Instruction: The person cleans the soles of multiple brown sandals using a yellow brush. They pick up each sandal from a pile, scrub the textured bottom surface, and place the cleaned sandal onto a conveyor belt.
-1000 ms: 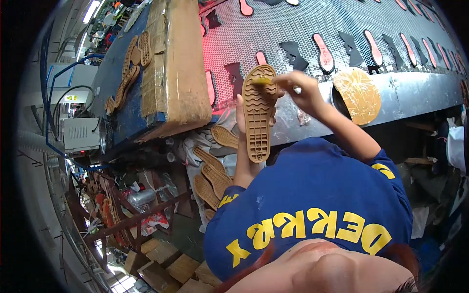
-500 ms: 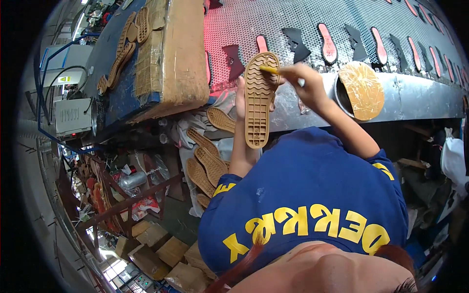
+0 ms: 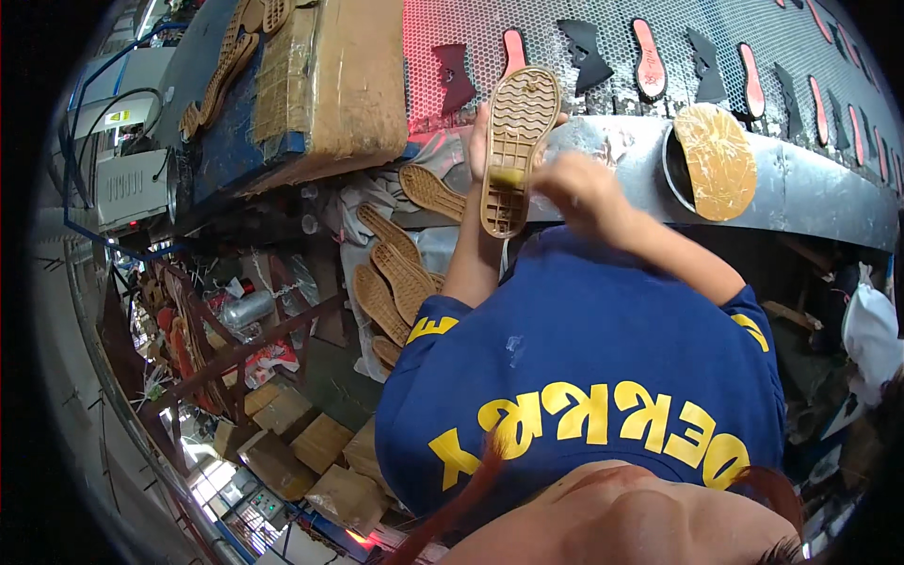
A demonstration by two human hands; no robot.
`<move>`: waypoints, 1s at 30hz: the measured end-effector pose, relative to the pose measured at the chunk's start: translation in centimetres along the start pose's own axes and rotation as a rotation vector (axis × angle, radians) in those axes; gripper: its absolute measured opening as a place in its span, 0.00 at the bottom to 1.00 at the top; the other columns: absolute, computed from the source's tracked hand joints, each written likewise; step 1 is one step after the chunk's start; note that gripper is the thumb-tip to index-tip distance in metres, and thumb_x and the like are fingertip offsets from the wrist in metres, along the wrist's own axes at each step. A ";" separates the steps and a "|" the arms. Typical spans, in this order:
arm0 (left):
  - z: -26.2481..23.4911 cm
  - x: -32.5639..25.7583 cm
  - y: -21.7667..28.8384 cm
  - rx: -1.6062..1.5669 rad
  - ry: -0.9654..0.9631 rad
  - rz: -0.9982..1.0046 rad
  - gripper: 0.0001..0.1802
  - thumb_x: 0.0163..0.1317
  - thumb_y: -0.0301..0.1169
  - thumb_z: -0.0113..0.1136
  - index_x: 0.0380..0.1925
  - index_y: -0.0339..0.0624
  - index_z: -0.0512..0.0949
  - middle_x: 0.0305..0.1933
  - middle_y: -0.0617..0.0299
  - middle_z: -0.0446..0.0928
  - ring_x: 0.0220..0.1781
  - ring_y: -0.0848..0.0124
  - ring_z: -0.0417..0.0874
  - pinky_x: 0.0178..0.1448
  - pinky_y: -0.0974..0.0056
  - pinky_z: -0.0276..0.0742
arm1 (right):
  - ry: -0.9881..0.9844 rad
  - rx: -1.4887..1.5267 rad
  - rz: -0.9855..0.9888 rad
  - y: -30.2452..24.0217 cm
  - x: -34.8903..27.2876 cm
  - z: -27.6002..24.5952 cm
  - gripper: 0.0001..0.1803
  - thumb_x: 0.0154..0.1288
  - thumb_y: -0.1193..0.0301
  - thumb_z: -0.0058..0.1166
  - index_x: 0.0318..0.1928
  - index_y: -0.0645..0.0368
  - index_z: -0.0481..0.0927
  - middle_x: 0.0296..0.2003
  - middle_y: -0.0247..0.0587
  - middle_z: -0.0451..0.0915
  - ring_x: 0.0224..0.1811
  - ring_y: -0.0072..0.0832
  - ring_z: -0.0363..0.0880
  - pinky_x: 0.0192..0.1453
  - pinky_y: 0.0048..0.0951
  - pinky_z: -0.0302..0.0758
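Note:
Upright in front of me stands a tan shoe sole (image 3: pixel 524 104), its wavy and gridded face showing. My left hand (image 3: pixel 479 141) grips it from behind; a fingertip shows past the far edge and the other fingers are hidden. At the sole's lower, narrower half is a yellow brush (image 3: pixel 508 178), smeared by motion, in my right hand (image 3: pixel 586 193). Those fingers are blurred but closed round it. Beside the left forearm lie several more tan soles (image 3: pixel 405 278) on pale cloth. Black-and-pink insoles (image 3: pixel 650 58) and dark cut pieces (image 3: pixel 584 56) lie in rows on the mesh conveyor (image 3: pixel 621 21).
A round pot with a tan cover (image 3: pixel 720 165) over part of its mouth stands on the metal ledge (image 3: pixel 810 198) to the right. At the left, a cardboard box (image 3: pixel 358 85) rests by a blue surface with further soles. Cardboard cartons (image 3: pixel 320 443) are on the floor.
The brush has gone from the sole's upper part down to its lower half, with my right hand. The sole has shifted slightly up and right. Insoles on the conveyor appear higher and further right.

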State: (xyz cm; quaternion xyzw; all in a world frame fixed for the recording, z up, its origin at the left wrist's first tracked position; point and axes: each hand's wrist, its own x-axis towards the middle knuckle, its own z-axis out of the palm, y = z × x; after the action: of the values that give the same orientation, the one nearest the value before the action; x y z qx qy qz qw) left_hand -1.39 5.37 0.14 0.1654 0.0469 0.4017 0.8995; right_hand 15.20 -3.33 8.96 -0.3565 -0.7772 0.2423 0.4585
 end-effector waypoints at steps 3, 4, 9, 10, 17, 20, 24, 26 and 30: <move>-0.3 0.0 0.2 0.002 0.113 -0.039 0.44 0.67 0.64 0.35 0.70 0.39 0.55 0.66 0.25 0.58 0.33 0.60 0.81 0.33 0.59 0.82 | -0.135 0.145 0.084 -1.5 -1.4 0.0 0.16 0.48 0.83 0.59 0.41 0.57 0.81 0.32 0.41 0.78 0.35 0.41 0.79 0.41 0.37 0.76; -1.0 0.2 0.3 0.032 0.158 -0.039 0.45 0.67 0.64 0.35 0.71 0.40 0.55 0.67 0.25 0.58 0.32 0.60 0.81 0.32 0.60 0.82 | -0.177 0.186 0.180 -0.9 -1.6 -0.5 0.15 0.51 0.83 0.59 0.42 0.59 0.81 0.34 0.42 0.79 0.37 0.38 0.81 0.44 0.34 0.77; -5.8 -0.3 0.8 0.048 0.237 0.105 0.51 0.60 0.73 0.31 0.72 0.45 0.54 0.68 0.40 0.63 0.54 0.47 0.78 0.57 0.43 0.76 | 0.221 0.444 0.450 1.4 -1.6 -2.7 0.10 0.64 0.80 0.57 0.46 0.65 0.80 0.40 0.41 0.82 0.46 0.25 0.81 0.52 0.26 0.77; -6.1 0.3 0.6 -0.054 0.343 0.159 0.52 0.58 0.73 0.38 0.71 0.44 0.55 0.70 0.43 0.61 0.66 0.43 0.67 0.68 0.38 0.62 | 0.302 0.427 0.486 1.6 -2.1 -3.4 0.10 0.64 0.80 0.56 0.46 0.66 0.80 0.41 0.41 0.82 0.46 0.26 0.81 0.52 0.26 0.77; -4.0 10.9 11.5 0.077 0.298 0.108 0.48 0.60 0.67 0.39 0.65 0.34 0.61 0.60 0.40 0.69 0.61 0.44 0.71 0.66 0.40 0.64 | 0.527 0.405 0.658 2.7 -5.7 -6.9 0.10 0.67 0.78 0.54 0.47 0.67 0.80 0.42 0.39 0.82 0.47 0.23 0.79 0.54 0.24 0.73; -7.8 14.9 17.3 0.111 0.438 0.298 0.46 0.62 0.62 0.40 0.71 0.41 0.50 0.66 0.42 0.64 0.69 0.47 0.63 0.71 0.42 0.58 | 0.544 0.369 0.633 3.1 -6.2 -7.0 0.10 0.68 0.75 0.54 0.47 0.64 0.80 0.39 0.33 0.81 0.40 0.17 0.76 0.45 0.18 0.72; -17.0 11.0 18.2 0.417 0.957 0.533 0.31 0.61 0.51 0.51 0.58 0.43 0.66 0.55 0.53 0.73 0.59 0.58 0.72 0.60 0.50 0.70 | 0.505 0.420 0.659 2.9 -6.7 -7.1 0.10 0.68 0.74 0.55 0.47 0.64 0.80 0.41 0.37 0.82 0.46 0.22 0.79 0.51 0.22 0.74; -21.5 6.3 12.8 1.019 1.023 0.546 0.15 0.58 0.39 0.58 0.36 0.39 0.74 0.36 0.57 0.76 0.43 0.60 0.77 0.50 0.55 0.74 | 0.518 0.346 0.675 4.2 -8.6 -7.3 0.10 0.68 0.74 0.55 0.47 0.64 0.80 0.40 0.36 0.81 0.44 0.20 0.78 0.47 0.21 0.74; -16.7 -6.1 0.5 2.301 1.203 0.152 0.44 0.42 0.36 0.66 0.62 0.37 0.62 0.66 0.37 0.58 0.70 0.42 0.56 0.70 0.41 0.52 | 0.746 0.159 0.828 6.7 -13.0 -7.9 0.11 0.69 0.74 0.53 0.49 0.64 0.79 0.39 0.39 0.81 0.42 0.23 0.79 0.44 0.22 0.74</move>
State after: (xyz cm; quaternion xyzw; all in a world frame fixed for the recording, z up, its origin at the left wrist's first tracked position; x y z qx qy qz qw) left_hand -9.52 5.55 -15.72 0.6346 0.7466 0.1915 0.0556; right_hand 28.60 -8.81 0.91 -0.6576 -0.3370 0.3171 0.5945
